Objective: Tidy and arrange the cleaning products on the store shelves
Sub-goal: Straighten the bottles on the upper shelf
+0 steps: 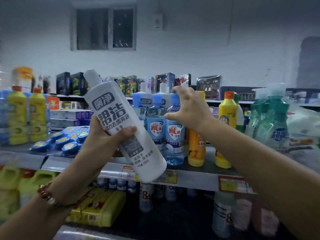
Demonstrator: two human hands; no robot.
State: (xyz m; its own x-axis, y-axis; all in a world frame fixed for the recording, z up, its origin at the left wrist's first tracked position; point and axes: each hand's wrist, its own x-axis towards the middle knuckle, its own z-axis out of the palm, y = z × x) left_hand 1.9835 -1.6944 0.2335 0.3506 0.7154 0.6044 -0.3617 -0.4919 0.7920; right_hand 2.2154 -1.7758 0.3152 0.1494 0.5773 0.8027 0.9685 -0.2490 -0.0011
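Over the shelf front: you are holding a white bottle (124,125) up in front of the top shelf (195,177), tilted, with its cap leaning up and to the left and its base hanging low over the shelf edge.
Left hand (105,135): you are gripping the white bottle around its middle, thumb lying across the printed label, fingers wrapping behind where they are hidden.
Left wrist: you are wearing a red and pale beaded bracelet (47,194).
Right hand (188,108): you are reaching forward with it spread wide open, fingers curled like a claw, holding nothing.
Right fingertips (174,90): they are hovering at the blue cap of the nearest blue bottle (174,141); whether they are touching the cap is hard to tell.
Right thumb: it is pointing left at the neck of that same blue bottle, just beside it.
Bottle versus free hand: the white bottle is sitting to the left of your open hand, near it but apart, overlapping the row of blue bottles behind.
Blue row: three clear blue bottles are standing upright side by side on the top shelf, white bottles standing behind them.
Right of the row: an orange bottle (196,146) and a yellow bottle (226,118) are standing beside your right forearm, and green bottles (271,122) are standing further right.
Left of the shelf: two yellow bottles (27,116) are standing upright, and blue round pucks in a pack (62,141) are lying flat.
Focus: edges are blurring, so small print is unreadable.
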